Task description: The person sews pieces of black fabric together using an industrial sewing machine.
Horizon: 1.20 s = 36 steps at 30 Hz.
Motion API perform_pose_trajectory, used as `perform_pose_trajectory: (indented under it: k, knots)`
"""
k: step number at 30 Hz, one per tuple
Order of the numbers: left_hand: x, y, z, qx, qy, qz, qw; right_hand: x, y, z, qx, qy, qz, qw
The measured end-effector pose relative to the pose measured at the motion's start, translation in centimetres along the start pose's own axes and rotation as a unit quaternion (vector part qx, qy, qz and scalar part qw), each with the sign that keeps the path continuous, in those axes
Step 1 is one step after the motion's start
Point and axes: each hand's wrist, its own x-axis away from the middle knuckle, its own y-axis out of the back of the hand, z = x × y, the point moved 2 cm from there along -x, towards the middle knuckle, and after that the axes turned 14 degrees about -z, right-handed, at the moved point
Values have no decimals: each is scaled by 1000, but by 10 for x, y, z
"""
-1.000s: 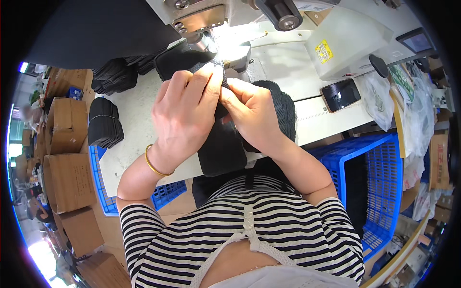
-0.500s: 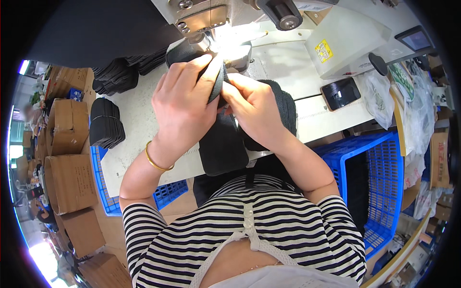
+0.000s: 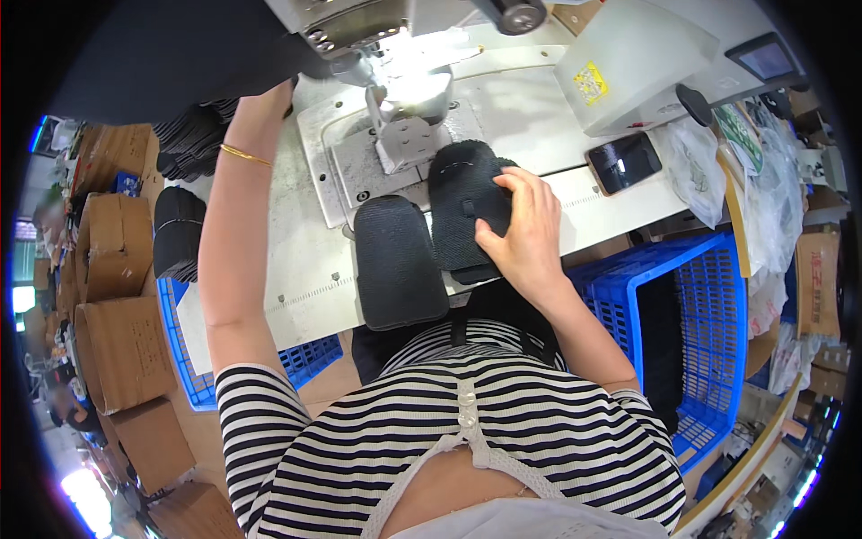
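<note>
My left hand (image 3: 279, 95) reaches to the far left beside the sewing machine (image 3: 359, 31); its fingers are mostly hidden by dark shapes, so what it holds does not show. My right hand (image 3: 528, 225) rests on the right edge of a stack of black fabric pads (image 3: 456, 211), thumb and fingers spread apart on the top one. That top pad is oblong with rounded ends and a small tab in its middle. Left of it, another black pad (image 3: 400, 260) lies across the table's front edge. Under the lit machine head, the sewing plate (image 3: 409, 144) shows no pad.
Bundled black pads (image 3: 180, 234) and further dark stacks (image 3: 193, 139) stand on the left. A phone (image 3: 625, 163) lies on the table (image 3: 305, 310) at right, near a plastic bag (image 3: 696, 180). Blue crates (image 3: 633, 287) stand below. Cardboard boxes (image 3: 126, 350) line the left.
Both hands have parted from the pad at the machine head. My left hand has swung to the far left; my right has moved right and down onto the stack.
</note>
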Motion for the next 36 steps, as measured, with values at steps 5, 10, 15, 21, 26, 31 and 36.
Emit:
perform_pose_trajectory:
  k: [5,10,15,21,26,31,36]
  knots:
    - [49,42,-100,180,525,226,801,6,1,-5,-31,104,-68,992]
    - [48,96,-189,91,425,295,851,8,-8,-3,-77,120,-92,986]
    - [65,94,-200,143,582,193,777,2,0,-8,-127,51,-211,968]
    - [-4,105,-175,478,810,-29,339,-57,20,29,-381,39,8,924]
    - [-14,98,-185,448,774,-110,434,-51,9,56,-493,-95,112,857]
    - [-8,99,-172,414,755,-213,463,-29,15,47,-429,-96,68,896]
    - [-11,99,-166,437,747,-198,460,-30,17,50,-474,-168,92,860]
